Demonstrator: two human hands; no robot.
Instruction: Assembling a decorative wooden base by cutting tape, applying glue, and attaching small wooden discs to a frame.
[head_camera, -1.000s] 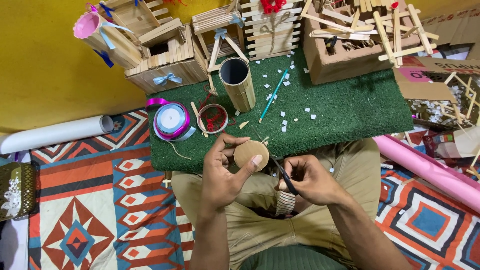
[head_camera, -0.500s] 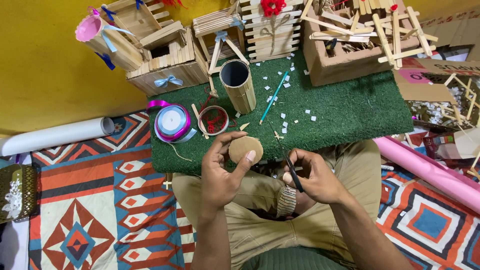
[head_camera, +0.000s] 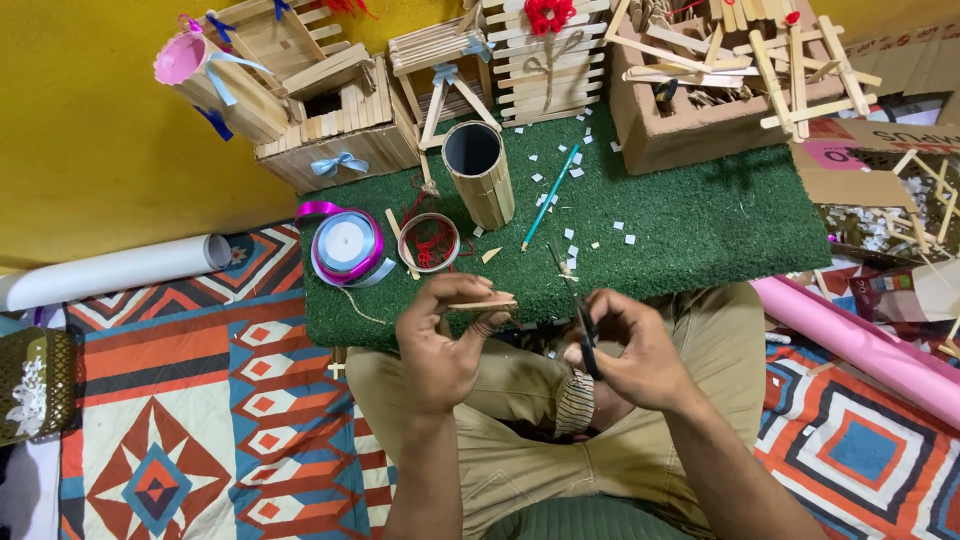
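Observation:
My left hand holds a round cardboard disc edge-on, level, above my lap at the near edge of the green mat. My right hand grips black-handled scissors, their blades pointing up toward the mat, a little right of the disc and apart from it. A stick-clad cylinder with a dark inside stands upright on the mat beyond my hands. A teal pencil lies beside it among small white scraps.
Purple ribbon spools and a round tin with red thread sit at the mat's left. Stick-built houses and a cardboard box of sticks line the back. A white paper roll lies left, a pink roll right.
The disc has turned from face-up to edge-on in my left hand. My right hand with the scissors stays close beside it, shifted slightly.

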